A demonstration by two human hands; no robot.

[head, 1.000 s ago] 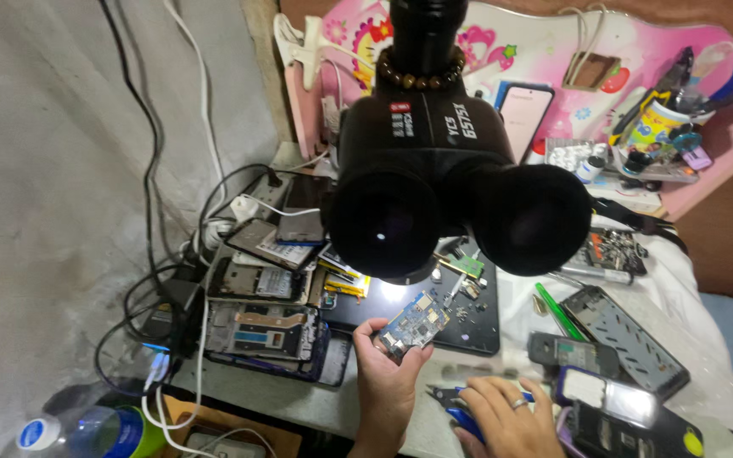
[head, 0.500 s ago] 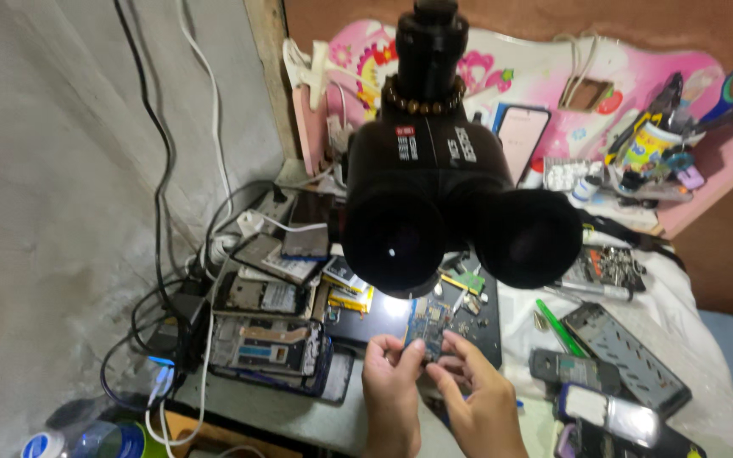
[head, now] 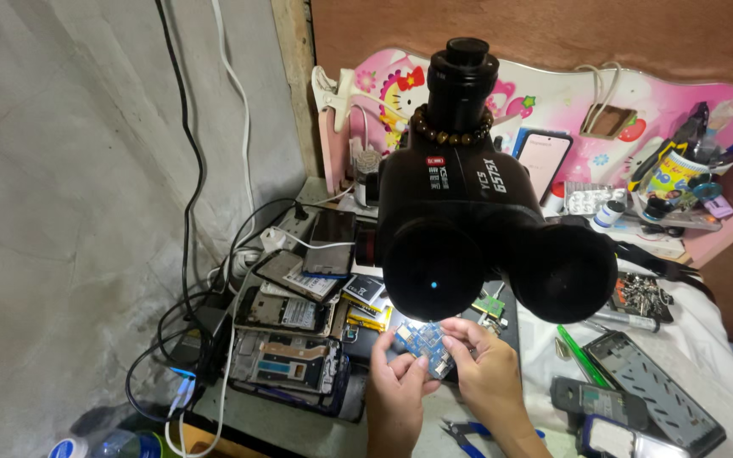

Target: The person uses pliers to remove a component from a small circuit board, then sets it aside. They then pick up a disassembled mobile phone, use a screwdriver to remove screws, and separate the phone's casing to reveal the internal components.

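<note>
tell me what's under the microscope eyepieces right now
A small blue circuit board, lit from above, held between the left hand and right hand. The black microscope covers the mat beyond it, so the rest there cannot be seen.

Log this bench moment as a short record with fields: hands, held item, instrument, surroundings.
hands: left hand and right hand both pinch one item, below the eyepieces
held item: small blue circuit board, lit from above
instrument: black stereo microscope with a bead bracelet round its top tube
surroundings: opened phones stacked left of the hands; blue-handled pliers beside the right wrist; green stick tool to the right
</note>
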